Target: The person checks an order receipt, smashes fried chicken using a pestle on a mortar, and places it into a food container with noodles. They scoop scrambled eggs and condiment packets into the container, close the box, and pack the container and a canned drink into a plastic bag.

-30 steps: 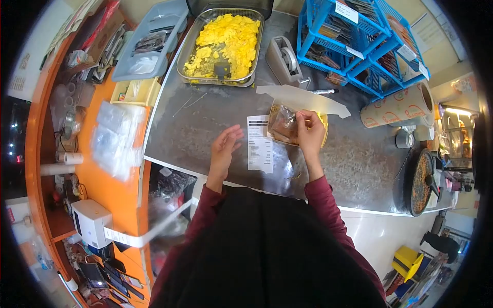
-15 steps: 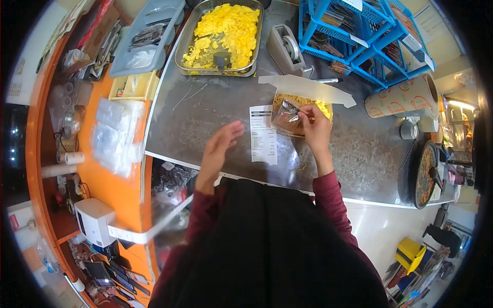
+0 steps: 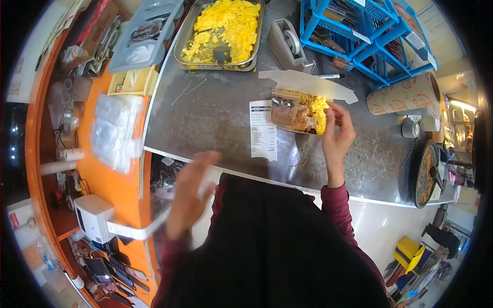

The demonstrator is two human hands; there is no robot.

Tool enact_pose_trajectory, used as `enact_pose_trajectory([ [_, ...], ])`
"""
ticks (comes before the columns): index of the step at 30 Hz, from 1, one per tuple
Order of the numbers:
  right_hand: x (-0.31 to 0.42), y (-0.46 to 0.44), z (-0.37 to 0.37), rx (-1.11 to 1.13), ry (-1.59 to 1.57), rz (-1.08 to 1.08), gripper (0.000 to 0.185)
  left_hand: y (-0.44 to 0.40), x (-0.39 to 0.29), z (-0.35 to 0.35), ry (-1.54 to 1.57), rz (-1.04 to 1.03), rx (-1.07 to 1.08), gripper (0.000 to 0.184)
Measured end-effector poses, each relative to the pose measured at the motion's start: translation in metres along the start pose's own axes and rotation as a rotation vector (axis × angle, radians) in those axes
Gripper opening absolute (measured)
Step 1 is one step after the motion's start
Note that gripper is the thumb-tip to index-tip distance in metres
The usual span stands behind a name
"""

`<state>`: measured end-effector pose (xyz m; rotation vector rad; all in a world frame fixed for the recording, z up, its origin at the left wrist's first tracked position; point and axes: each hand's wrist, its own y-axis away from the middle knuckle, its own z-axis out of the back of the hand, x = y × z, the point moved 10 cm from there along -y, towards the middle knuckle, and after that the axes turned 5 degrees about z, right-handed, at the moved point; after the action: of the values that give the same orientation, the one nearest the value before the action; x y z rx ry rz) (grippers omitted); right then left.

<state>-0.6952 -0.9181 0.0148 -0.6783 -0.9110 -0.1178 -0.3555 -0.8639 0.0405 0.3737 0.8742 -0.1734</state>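
An open paper food box (image 3: 308, 83) stands on the dark metal counter, holding noodles, brownish food and yellow egg (image 3: 319, 114). A small clear packet (image 3: 284, 106) lies over the box's left part. My right hand (image 3: 339, 131) is at the box's right edge, thumb and fingers near the egg and apart, with nothing seen between them. Left of the box lies a printed receipt (image 3: 263, 131). Blurred by motion, my left hand (image 3: 192, 191) hangs over the counter's front edge at the left, fingers apart and holding nothing.
A metal tray (image 3: 179, 60) of yellow egg stands at the back, with a tape dispenser (image 3: 288, 47) beside it. Blue baskets (image 3: 367, 38), a paper roll (image 3: 403, 95) and a round pan (image 3: 425, 174) are at the right; plastic bags (image 3: 117, 131) lie on the orange shelf.
My right hand has let go of the small packet and moved right to the box's edge. My left hand has moved down and left, away from the receipt.
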Motion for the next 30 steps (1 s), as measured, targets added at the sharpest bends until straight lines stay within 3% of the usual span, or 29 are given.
enact_pose_trajectory([
  [2, -0.007, -0.004, 0.002, -0.018, -0.064, -0.05, 0.015, -0.002, -0.068, -0.052, 0.502, -0.496, 0.49, 0.047],
  [4, -0.003, -0.01, 0.008, -0.032, -0.086, -0.019, 0.018, 0.011, -0.059, -0.133, 0.713, -0.328, 0.829, 0.044],
  [7, -0.005, -0.022, 0.023, -0.064, -0.116, 0.081, 0.025, -0.008, 0.012, -0.192, -0.373, -0.287, 0.6, 0.045],
  [10, -0.01, -0.039, 0.041, -0.122, -0.024, 0.093, 0.027, -0.039, 0.024, -0.141, -0.332, -0.303, 0.242, 0.036],
  [13, -0.023, -0.06, 0.041, 0.008, 0.071, 0.055, 0.023, -0.082, 0.031, -0.089, 0.108, -0.224, 0.063, 0.026],
  [16, -0.039, -0.074, 0.03, 0.087, -0.054, 0.003, 0.034, -0.112, -0.005, -0.056, -0.135, -0.44, -0.209, 0.02],
  [23, -0.057, -0.085, 0.0, 0.361, -0.174, -0.183, 0.069, -0.139, -0.038, -0.096, -0.211, -0.613, -0.146, 0.035],
  [25, -0.06, -0.092, -0.006, 0.423, -0.149, -0.223, 0.074, -0.134, -0.045, -0.115, -0.332, -0.693, -0.2, 0.041],
  [29, -0.071, -0.104, -0.023, 0.539, -0.168, -0.265, 0.081, -0.146, -0.041, -0.137, -0.47, -0.645, -0.146, 0.051],
  [30, -0.07, -0.1, -0.03, 0.66, -0.142, -0.324, 0.081, -0.149, -0.041, -0.139, -0.459, -0.643, -0.132, 0.052],
])
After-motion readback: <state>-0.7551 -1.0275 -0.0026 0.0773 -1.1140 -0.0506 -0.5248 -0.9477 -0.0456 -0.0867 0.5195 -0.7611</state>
